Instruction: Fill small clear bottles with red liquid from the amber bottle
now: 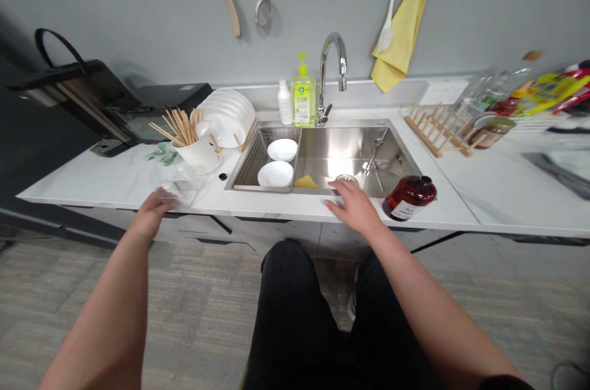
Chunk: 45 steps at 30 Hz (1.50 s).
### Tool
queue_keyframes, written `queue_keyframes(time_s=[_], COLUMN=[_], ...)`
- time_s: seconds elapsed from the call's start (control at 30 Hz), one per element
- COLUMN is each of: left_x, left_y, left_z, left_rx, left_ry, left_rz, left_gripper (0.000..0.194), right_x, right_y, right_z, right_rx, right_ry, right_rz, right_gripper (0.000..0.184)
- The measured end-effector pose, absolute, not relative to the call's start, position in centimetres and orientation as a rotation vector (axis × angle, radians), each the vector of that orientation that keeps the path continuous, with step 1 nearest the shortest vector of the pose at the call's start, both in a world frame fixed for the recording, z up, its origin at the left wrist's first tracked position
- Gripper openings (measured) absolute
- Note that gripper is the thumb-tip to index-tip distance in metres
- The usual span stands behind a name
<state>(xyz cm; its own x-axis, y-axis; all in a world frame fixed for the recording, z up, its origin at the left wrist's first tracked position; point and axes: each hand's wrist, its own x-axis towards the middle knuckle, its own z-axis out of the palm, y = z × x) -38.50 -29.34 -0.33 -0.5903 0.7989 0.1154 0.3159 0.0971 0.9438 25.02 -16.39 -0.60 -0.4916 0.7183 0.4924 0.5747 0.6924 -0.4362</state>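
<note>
One marble counter (92, 184), steel sink (345, 150), gray wall (138, 9), carpeted floor (193, 298)

Both bare arms reach forward from the bottom of the view; the left arm (108, 310) slants up and inward, the right arm (428, 310) slants up and inward from the other side; the left hand (154, 209) sits well apart from the right hand (353, 206), its fingers curled and partly hidden, its wrist turned; the right hand lies palm down, fingers (334, 201) extended and slightly spread, wrist nearly straight, its fingertips pointing toward the left hand.
</note>
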Motion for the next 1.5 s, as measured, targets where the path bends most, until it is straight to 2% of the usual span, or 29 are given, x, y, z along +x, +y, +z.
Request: queue_keyframes(time_s=[0.13, 0.3, 0.43, 0.57, 0.67, 0.77, 0.83, 0.93, 1.0, 1.37, 1.5], left_x=[-37.7, -37.0, -35.3, -30.2, -25.1, -21.3, -20.3, -20.8, -21.4, -22.6, -22.8], left_y=[-29.3, -29.1, -30.1, -32.9, -34.2, -32.6, -29.8, -24.7, -21.9, -19.3, -19.4], left_z=[0.0, 0.5, 0.2, -2.4, -4.8, -4.4, -2.5, 0.5, 1.5, -0.4, -0.4], left_rx=[1.026, 0.933, 0.899, 0.763, 0.782, 1.367, 1.783, 1.996, 2.027, 1.928, 1.883], left_ry=[1.979, 2.007, 2.049, 2.203, 2.245, 2.260, 2.249, 2.407, 2.480, 2.618, 2.664], left_rz=[1.545, 1.628, 1.837, 2.173, 2.231, 1.832, 1.461, 1.115, 0.911, 0.716, 0.764], left_gripper=[0.057, 0.062, 0.067, 0.045, 0.030, 0.028, 0.041, 0.058, 0.063, 0.049, 0.047], right_x=[24.9, 24.8, 24.9, 24.9, 24.9, 25.0, 25.0, 25.1, 25.1, 25.2, 25.9], right_y=[-16.4, -16.4, -16.6, -16.9, -16.9, -16.8, -16.7, -16.7, -16.8, -17.0, -18.7], right_z=[-0.6, -0.8, -0.8, -0.6, -0.6, -0.8, -0.9, -0.9, -0.8, -0.5, 0.3], right_rx=[-1.005, -1.023, -1.047, -1.058, -1.066, -1.052, -1.047, -1.054, -1.051, -1.030, -0.849], right_ry=[-2.250, -2.243, -2.231, -2.240, -2.233, -2.242, -2.255, -2.258, -2.247, -2.223, -2.128], right_rz=[0.251, 0.252, 0.248, 0.255, 0.256, 0.256, 0.246, 0.235, 0.249, 0.314, 0.333], right_gripper=[0.052, 0.053, 0.054, 0.053, 0.053, 0.053, 0.053, 0.052, 0.052, 0.054, 0.044])
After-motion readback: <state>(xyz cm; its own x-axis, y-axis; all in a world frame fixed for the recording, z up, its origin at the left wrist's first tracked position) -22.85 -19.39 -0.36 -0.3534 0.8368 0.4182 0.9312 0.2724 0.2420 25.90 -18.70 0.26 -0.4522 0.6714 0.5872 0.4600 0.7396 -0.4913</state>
